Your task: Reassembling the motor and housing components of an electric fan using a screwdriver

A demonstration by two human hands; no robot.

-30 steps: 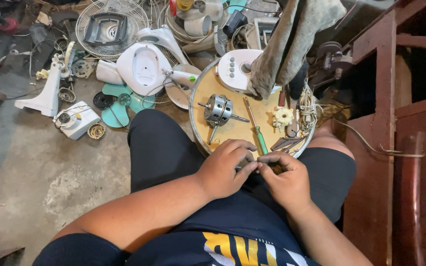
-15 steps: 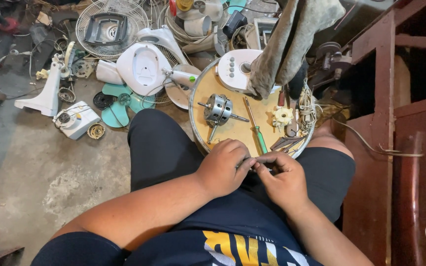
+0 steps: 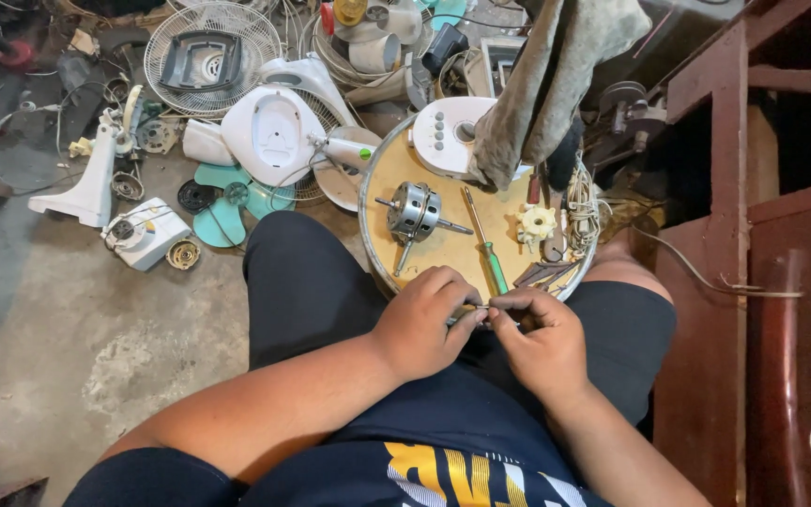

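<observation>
while both hands meet over the lap, the findings stand as follows:

left hand: the left hand (image 3: 421, 327) is curled, thumb and forefinger pinched on one end of a small metal part (image 3: 477, 313).
right hand: the right hand (image 3: 539, 340) is curled likewise, fingertips pressed on the other end; the two hands almost touch.
part location: the small metal part sits between the fingertips, just below the near rim of the round worktop (image 3: 396, 178), above the dark shorts. its kind is too small to tell.
worktop contents: a fan motor (image 3: 414, 212) with its shaft out, a green-handled screwdriver (image 3: 487, 246), a pale plastic gear piece (image 3: 536, 223), a coil of cord (image 3: 581, 208) and a white switch housing (image 3: 448, 136), partly under a hanging grey cloth (image 3: 546, 80).
floor: a wire fan guard (image 3: 210, 49), a white fan base (image 3: 269, 136), teal blades (image 3: 227, 207) and loose scrap.
method advice: judged from the grip, keep the forearms braced on the thighs, hold with the left and work with the right, in short, light motions.
risk: a dropped part would be hard to find among the floor scrap; work over the lap or the worktop.
reach: the screwdriver lies near the right hand, usable without shifting the grip much.
</observation>
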